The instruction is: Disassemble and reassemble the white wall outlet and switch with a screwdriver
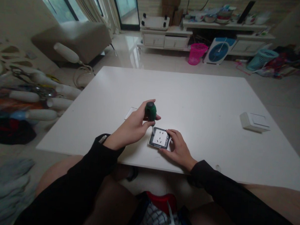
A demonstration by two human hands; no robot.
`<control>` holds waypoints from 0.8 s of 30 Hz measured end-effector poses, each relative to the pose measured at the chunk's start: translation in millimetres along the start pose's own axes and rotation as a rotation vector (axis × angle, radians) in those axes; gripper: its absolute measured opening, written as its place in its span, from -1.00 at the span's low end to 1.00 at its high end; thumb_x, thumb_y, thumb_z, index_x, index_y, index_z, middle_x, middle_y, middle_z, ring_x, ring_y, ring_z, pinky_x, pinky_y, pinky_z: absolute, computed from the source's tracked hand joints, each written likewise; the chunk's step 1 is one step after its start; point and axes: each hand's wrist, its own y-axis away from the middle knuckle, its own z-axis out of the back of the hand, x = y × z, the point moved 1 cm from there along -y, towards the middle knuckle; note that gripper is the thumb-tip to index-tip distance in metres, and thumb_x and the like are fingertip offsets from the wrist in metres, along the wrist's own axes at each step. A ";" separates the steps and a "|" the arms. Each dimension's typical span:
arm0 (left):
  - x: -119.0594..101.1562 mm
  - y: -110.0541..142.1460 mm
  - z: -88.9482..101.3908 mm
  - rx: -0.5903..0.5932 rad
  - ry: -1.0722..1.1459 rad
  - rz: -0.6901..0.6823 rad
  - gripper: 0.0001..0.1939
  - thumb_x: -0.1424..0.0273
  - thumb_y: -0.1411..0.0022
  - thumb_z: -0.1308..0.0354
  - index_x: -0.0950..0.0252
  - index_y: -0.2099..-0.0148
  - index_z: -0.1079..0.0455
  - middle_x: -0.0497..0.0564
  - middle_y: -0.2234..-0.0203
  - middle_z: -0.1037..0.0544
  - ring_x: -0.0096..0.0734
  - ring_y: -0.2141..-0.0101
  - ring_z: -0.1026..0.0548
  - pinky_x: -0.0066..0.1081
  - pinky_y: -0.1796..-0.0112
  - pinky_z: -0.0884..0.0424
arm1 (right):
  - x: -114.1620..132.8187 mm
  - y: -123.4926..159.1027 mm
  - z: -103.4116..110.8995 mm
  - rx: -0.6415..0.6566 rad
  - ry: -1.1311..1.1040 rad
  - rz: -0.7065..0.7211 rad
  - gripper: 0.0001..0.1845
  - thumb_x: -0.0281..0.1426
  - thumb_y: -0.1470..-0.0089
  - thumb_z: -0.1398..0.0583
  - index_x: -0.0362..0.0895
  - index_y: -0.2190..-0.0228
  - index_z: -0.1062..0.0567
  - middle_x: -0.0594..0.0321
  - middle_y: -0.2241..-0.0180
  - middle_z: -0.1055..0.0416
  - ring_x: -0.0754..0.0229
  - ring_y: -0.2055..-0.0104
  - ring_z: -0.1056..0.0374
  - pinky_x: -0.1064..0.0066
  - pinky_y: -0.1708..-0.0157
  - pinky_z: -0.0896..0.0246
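Observation:
My left hand [133, 126] is closed around a short green-handled screwdriver [150, 111], held upright with its tip down at the top left corner of a wall socket [160, 138]. The socket lies flat on the white table [189, 100], its white face with slots ringed by a dark frame. My right hand [178, 148] rests on the table against the socket's right and near edges, fingers curled and pressed on its frame. Both arms wear black sleeves.
A white switch unit [254, 121] sits at the table's right. A thin white cover plate [130, 112] lies behind my left hand. Tools and white handles [37, 98] crowd the floor at left. Beyond the table stand a pink basket [196, 53] and a low cabinet [164, 39].

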 end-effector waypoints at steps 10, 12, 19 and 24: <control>-3.9 -0.1 -15.1 -0.101 -0.160 -0.079 -0.54 0.42 -0.36 -0.25 0.18 -0.22 -0.21 -0.04 0.22 -0.49 -0.39 0.27 -0.52 -0.29 0.15 -0.49 | -0.3 0.2 -0.7 -0.006 -0.005 0.003 -0.10 -0.12 -0.07 -0.41 0.08 -0.33 -0.20 -0.04 -0.21 -0.30 -0.23 -0.25 -0.28 -0.25 -0.19 -0.34; -5.0 -0.8 -13.7 -0.116 -0.202 -0.111 -0.59 0.40 -0.32 -0.30 0.21 -0.16 -0.31 0.01 0.18 -0.51 -0.36 0.23 -0.52 -0.30 0.15 -0.51 | -0.3 0.3 -0.9 -0.010 -0.005 0.005 -0.10 -0.12 -0.08 -0.42 0.07 -0.33 -0.20 -0.03 -0.22 -0.29 -0.22 -0.25 -0.28 -0.25 -0.20 -0.34; -2.5 -2.4 -0.3 -0.089 -0.123 -0.048 -0.42 0.40 -0.19 -0.41 0.21 -0.22 -0.34 0.00 0.22 -0.56 -0.27 0.21 -0.62 -0.26 0.16 -0.60 | 2.0 -0.4 0.6 -0.003 -0.001 -0.001 -0.12 -0.13 -0.08 -0.41 0.05 -0.33 -0.21 -0.04 -0.21 -0.30 -0.22 -0.24 -0.28 -0.23 -0.20 -0.35; -3.7 -0.9 1.2 0.031 0.010 -0.037 -0.47 0.52 -0.34 -0.18 0.21 -0.30 -0.19 0.07 0.13 -0.58 -0.25 0.04 -0.59 -0.14 -0.06 -0.52 | 1.5 -0.5 0.2 -0.005 -0.002 0.000 -0.11 -0.11 -0.08 -0.42 0.05 -0.33 -0.21 -0.04 -0.21 -0.30 -0.22 -0.24 -0.29 -0.23 -0.19 -0.35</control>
